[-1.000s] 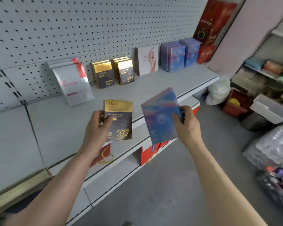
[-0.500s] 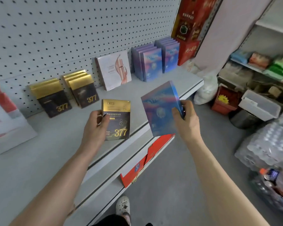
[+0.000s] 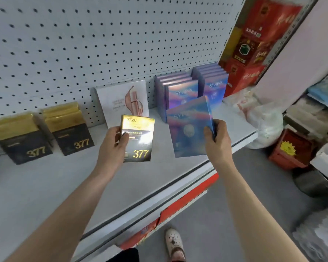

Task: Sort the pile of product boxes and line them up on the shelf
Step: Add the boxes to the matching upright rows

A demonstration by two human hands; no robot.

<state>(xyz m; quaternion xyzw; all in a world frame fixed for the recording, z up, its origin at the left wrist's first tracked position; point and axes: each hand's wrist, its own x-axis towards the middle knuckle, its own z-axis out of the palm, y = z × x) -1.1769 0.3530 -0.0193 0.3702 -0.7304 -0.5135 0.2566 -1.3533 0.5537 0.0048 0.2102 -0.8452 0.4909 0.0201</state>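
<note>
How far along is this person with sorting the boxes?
Already lined up on the shelf: two rows of black-and-gold boxes, a white box, two rows of blue-purple boxes. In hand: the left hand grips a gold 377 box, the right hand a blue box. Left: adding both to their matching rows; no pile is in view.

A black-and-gold box (image 3: 137, 138) marked 377 is gripped upright by the left hand (image 3: 112, 146) above the grey shelf (image 3: 45, 186); a blue iridescent box (image 3: 187, 133) is held by its right edge in the right hand (image 3: 217, 140), slightly tilted, near the first. Against the pegboard (image 3: 102, 44), two rows of matching 377 boxes (image 3: 68, 133) are lined up at the left; a white box (image 3: 119, 101) is leaned in the middle; two rows of blue boxes (image 3: 180, 89) are stood at the right, with red cartons (image 3: 254, 44) stacked beyond.
</note>
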